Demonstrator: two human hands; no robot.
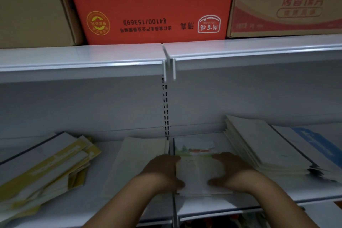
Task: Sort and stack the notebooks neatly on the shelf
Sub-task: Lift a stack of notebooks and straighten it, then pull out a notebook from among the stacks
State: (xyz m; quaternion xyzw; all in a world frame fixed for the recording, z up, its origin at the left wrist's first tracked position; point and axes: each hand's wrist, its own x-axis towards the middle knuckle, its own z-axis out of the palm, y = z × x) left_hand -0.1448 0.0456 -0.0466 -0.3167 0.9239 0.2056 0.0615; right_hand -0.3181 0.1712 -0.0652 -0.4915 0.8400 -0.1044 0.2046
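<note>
A small stack of notebooks with a landscape picture on the cover (196,155) lies on the white shelf (212,207), just right of the shelf joint. My left hand (162,169) presses against its left edge and my right hand (229,168) against its right edge, both gripping the stack. A pale plain notebook pile (137,163) lies directly to the left. A yellow and white notebook pile (46,168) sits askew at far left. A tall slanted pile of white notebooks (262,146) lies at right.
A blue and white notebook (314,144) lies at far right. The upper shelf (83,61) overhangs closely, carrying a red carton (151,5) between two brown cartons. A slotted upright (165,107) runs down the back panel.
</note>
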